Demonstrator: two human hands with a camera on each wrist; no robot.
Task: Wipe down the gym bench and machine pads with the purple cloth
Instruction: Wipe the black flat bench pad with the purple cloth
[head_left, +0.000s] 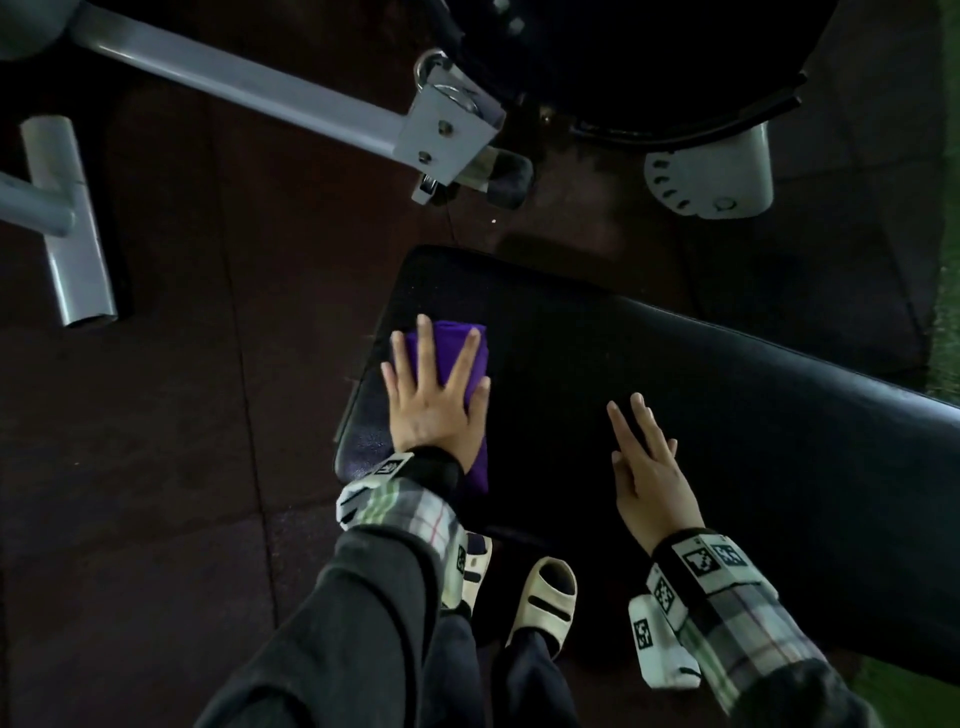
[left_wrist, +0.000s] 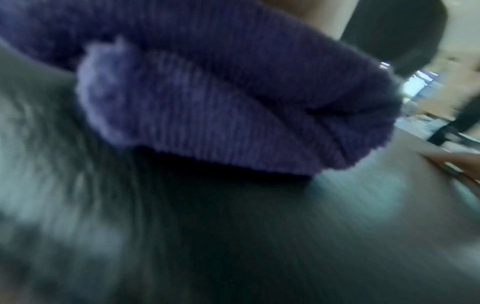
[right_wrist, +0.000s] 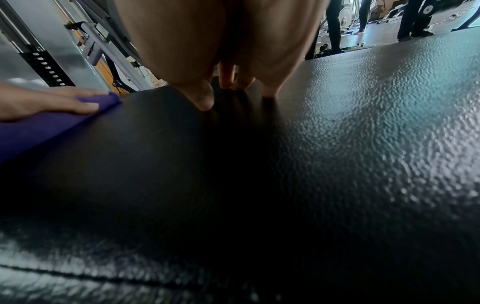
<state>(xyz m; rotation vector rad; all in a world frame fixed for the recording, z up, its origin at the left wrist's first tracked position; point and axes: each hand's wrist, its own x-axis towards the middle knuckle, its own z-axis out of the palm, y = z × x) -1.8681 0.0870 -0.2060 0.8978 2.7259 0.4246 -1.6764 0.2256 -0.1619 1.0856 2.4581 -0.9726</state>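
Clearly mid-wipe: the folded purple terry cloth (head_left: 451, 358) lies at the near-left end of the black textured vinyl gym bench (head_left: 701, 395), pinned under the left hand (head_left: 434, 400), fingers straight and splayed. The right hand (head_left: 647, 467) rests flat beside it, fingers extended, holding nothing. Next, probably, a long stroke rightward across the unwiped padding. Grey steel machine frame (head_left: 249, 88) stands beyond on dark rubber floor tiles (head_left: 182, 415).

the purple cloth (left_wrist: 233, 107) is a soft, fuzzy ribbed fabric, folded thick and matt. the bench (right_wrist: 363, 144) is covered in black vinyl or leather-like padding with a pebbled grain that catches a dull sheen, with a stitched seam near its edge. the machine frame (head_left: 249, 83) is smooth grey painted metal with bolts, over a matt, dark rubbery floor (head_left: 182, 415).
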